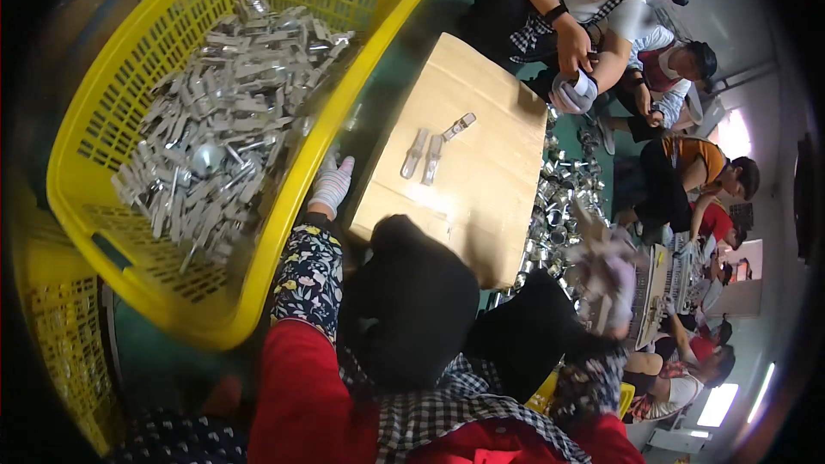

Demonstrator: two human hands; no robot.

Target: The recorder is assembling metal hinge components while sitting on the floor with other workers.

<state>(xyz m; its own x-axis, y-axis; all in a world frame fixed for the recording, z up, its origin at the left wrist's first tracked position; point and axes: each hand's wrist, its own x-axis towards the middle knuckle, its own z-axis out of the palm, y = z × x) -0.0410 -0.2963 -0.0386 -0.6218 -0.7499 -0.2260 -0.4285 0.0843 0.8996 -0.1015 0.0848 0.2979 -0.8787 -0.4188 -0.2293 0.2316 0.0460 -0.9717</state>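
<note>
My left hand (pixel 332 186), in a pale striped glove, is beside the outer wall of a yellow plastic basket (pixel 337 120), at the left edge of a tan board (pixel 490 112). Its fingers are stretched out with nothing visible in them. Heaped in the basket are many flat and rod-shaped silvery metal parts (pixel 206 103). Three similar pieces rest on the board: two side by side, a flat metal piece (pixel 414 153) and another (pixel 431 161), with a third angled metal piece (pixel 461 126) just above. My gloved right hand (pixel 608 279), smeared by motion, is over a pile of shiny ring-like metal parts (pixel 554 215).
My black-clad knees (pixel 412 301) are close to the board's near edge. A co-worker with a gloved hand (pixel 574 93) crouches beyond the board, and several more people sit along the right. Another yellow basket (pixel 73 344) stands at lower left. Green floor (pixel 172 378) shows between.
</note>
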